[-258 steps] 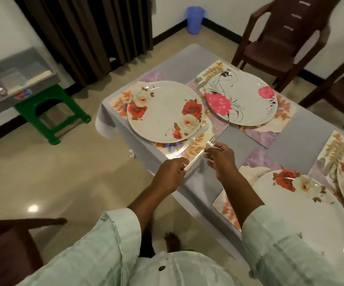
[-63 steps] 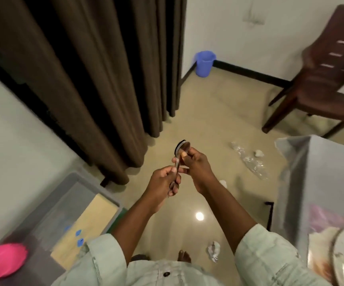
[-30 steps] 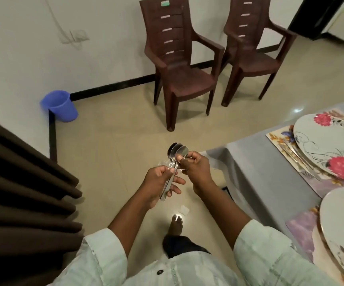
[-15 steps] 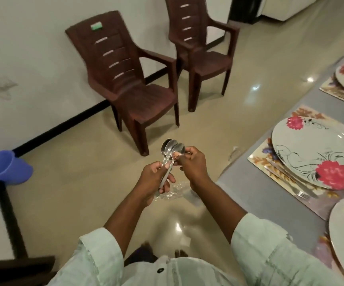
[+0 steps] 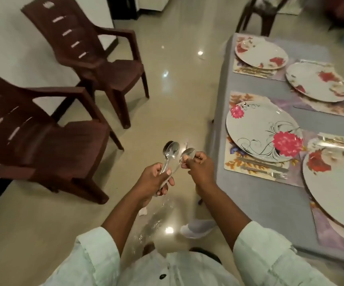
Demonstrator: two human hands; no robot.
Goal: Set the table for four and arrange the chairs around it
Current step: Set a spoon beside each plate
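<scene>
The spoons [image 5: 170, 155] are off the tabletop [image 5: 260, 195], held over the floor just beside its edge. The left hand [image 5: 153, 181] grips the bunch by the handles, bowls up, fingers curled round them, likely so one can be drawn off. The right hand [image 5: 198, 167] pinches a single spoon [image 5: 187, 154] at the bowl, apparently separating it. The nearest plate [image 5: 264, 131] on its mat already has a knife [image 5: 264, 163] and fork [image 5: 270, 173] alongside, so the spoon probably belongs there. Two chairs [image 5: 96, 65] stand well apart from the tabletop, not yet arranged.
</scene>
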